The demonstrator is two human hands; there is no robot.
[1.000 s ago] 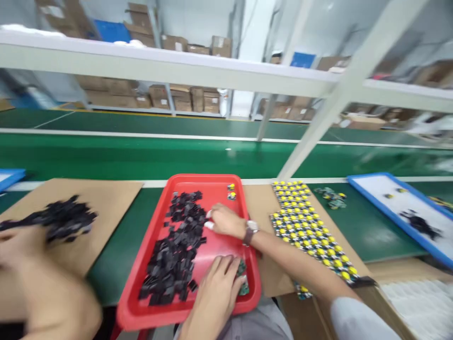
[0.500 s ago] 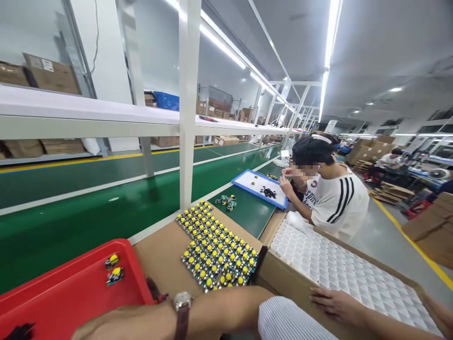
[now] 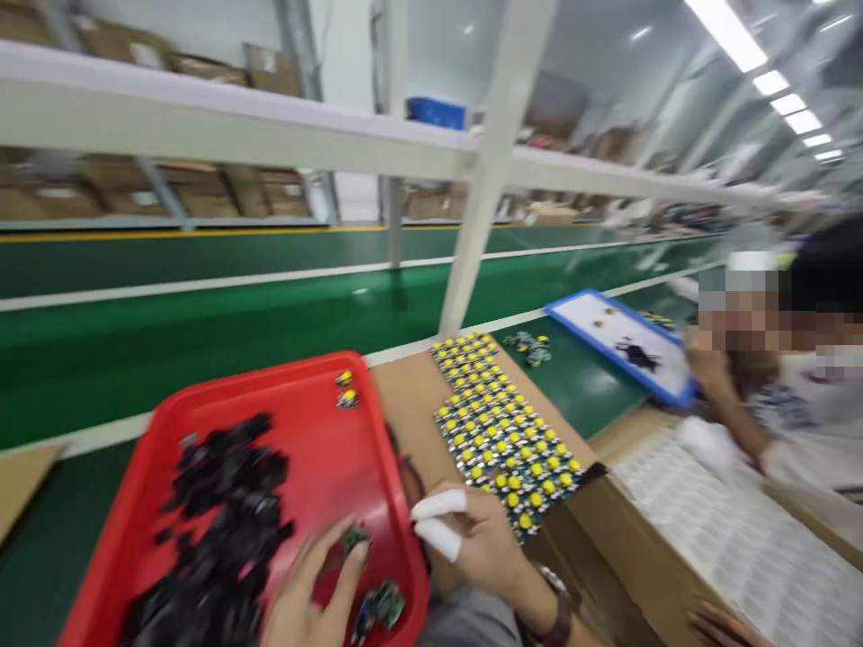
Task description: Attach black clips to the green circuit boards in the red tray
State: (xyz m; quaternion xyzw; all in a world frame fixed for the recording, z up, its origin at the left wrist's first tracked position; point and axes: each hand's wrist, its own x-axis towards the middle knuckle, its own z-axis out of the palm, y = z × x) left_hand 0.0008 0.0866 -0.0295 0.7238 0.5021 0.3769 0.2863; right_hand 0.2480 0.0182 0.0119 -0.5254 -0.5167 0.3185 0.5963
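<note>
My left hand (image 3: 316, 584) pinches a small green circuit board (image 3: 356, 539) between thumb and fingers, over the near right part of a red tray (image 3: 378, 449). White covers wrap two fingertips of my right hand (image 3: 482, 544), which are pressed together at the tray's right rim. Between them is a tiny dark piece (image 3: 413, 524), too small to name. A heap of black plastic parts (image 3: 222, 530) fills the tray's left side. Several loose circuit boards (image 3: 383, 607) lie in its near corner, and two yellow-topped boards (image 3: 346, 397) sit in its far corner.
Rows of yellow-topped boards (image 3: 499, 413) cover a cardboard sheet (image 3: 404, 395) right of the tray. Beyond are loose boards (image 3: 532, 346) and a blue-rimmed tray (image 3: 586, 337) by a co-worker (image 3: 775, 404). A carton with white dividers (image 3: 742, 521) stands right; another hand (image 3: 725, 624) touches it.
The view has swung left and down, showing more of the red tray. My right arm, which stretched across the tray, has drawn back right. My left hand with a circuit board now shows.
</note>
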